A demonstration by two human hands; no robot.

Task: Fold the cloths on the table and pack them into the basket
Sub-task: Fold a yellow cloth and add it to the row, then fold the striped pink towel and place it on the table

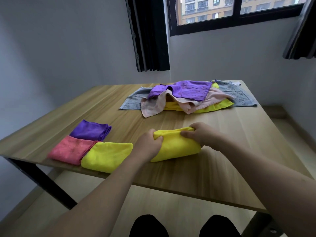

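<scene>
yellow cloth lies long axis left-right between both hands; left hand and right hand pinch its ends, seemingly mid-fold.

Both hands grip a seemingly folded yellow cloth on the table.

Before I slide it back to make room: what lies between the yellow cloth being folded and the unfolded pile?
Only bare table separates the yellow cloth from the pile, as the head view shows.
</scene>
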